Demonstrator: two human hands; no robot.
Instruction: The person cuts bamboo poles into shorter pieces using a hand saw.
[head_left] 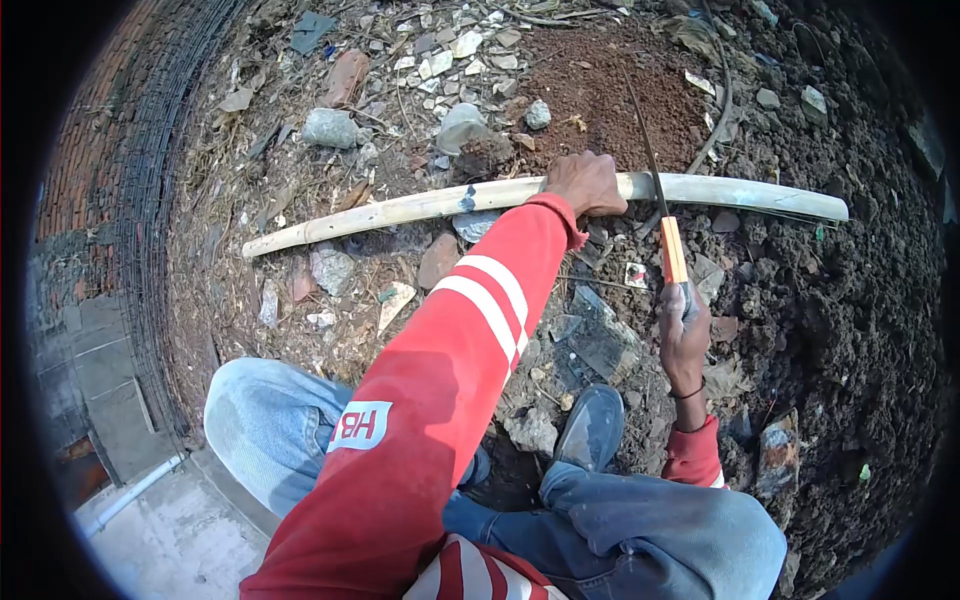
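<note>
A long, pale, split-looking bamboo pole (400,210) lies crosswise over the rubble in front of me. My left hand (587,184) is closed in a fist around it, right of its middle. Just right of that fist, the thin dark blade of a hand saw (673,250) crosses the bamboo, seen almost edge-on and pointing away from me. My right hand (685,340) is wrapped around the lower end of the saw's yellow-orange handle. Whether the blade has cut into the bamboo I cannot tell.
Reddish-brown soil (590,90) is heaped beyond the bamboo. Stones, including a grey chunk (330,128), and broken tiles litter the ground. Dark clods (840,330) cover the right side. Metal rods (150,150) and a white pipe (135,495) are at left. My shoe (590,428) rests below the bamboo.
</note>
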